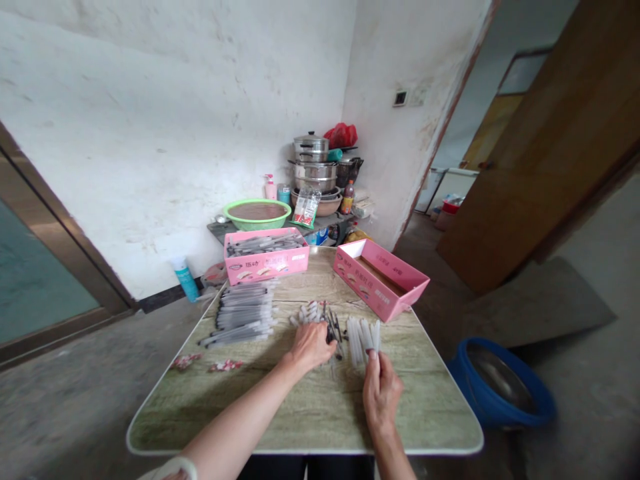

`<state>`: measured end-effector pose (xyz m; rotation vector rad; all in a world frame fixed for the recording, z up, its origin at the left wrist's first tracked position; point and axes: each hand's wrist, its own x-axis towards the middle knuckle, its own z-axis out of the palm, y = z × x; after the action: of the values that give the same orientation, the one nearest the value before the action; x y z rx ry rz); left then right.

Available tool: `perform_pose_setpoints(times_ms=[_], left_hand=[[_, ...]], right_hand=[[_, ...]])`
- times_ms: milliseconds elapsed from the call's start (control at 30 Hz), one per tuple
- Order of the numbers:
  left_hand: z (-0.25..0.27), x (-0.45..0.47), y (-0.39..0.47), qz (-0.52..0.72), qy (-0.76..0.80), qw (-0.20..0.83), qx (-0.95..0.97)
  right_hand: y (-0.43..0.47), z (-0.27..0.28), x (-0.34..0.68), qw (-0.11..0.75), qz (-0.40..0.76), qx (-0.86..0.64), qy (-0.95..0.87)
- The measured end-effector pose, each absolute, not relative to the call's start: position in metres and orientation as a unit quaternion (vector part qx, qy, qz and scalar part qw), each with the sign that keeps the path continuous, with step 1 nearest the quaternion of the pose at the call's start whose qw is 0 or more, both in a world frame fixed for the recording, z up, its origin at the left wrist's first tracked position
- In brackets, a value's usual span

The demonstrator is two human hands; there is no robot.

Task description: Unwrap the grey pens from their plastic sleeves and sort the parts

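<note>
My left hand (pixel 311 345) is closed over the middle of the table, fingertips at a small heap of dark slim pieces (pixel 337 333); what it grips is hidden. Just beyond it lie short whitish pieces (pixel 309 312). My right hand (pixel 383 390) pinches the near end of a translucent white tube, which looks like a pen barrel (pixel 376 335). More such tubes (pixel 356 340) lie side by side at its left. On the left of the table are rows of translucent pens with dark tips (pixel 244 313).
A pink box (pixel 267 265) full of pens stands at the back left, another pink box (pixel 380 293) at the back right. Behind is a shelf with a green basin (pixel 257 223) and stacked pots (pixel 315 175). A blue tub (pixel 465 380) sits right of the table (pixel 280 420).
</note>
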<state>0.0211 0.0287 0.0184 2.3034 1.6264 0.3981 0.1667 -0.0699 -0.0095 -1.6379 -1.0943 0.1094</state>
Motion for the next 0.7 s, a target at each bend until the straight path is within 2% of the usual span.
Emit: perform_pose_setpoints(times_ms=[200, 700], left_hand=[[0.017, 0.020, 0.033, 0.126, 0.571, 0.151, 0.797], [0.010, 0.000, 0.048, 0.199, 0.574, 0.164, 0.777]], right_hand=[[-0.071, -0.007, 0.167, 0.532, 0.061, -0.694, -0.481], [-0.078, -0.003, 0.169, 0.537, 0.114, -0.683, -0.482]])
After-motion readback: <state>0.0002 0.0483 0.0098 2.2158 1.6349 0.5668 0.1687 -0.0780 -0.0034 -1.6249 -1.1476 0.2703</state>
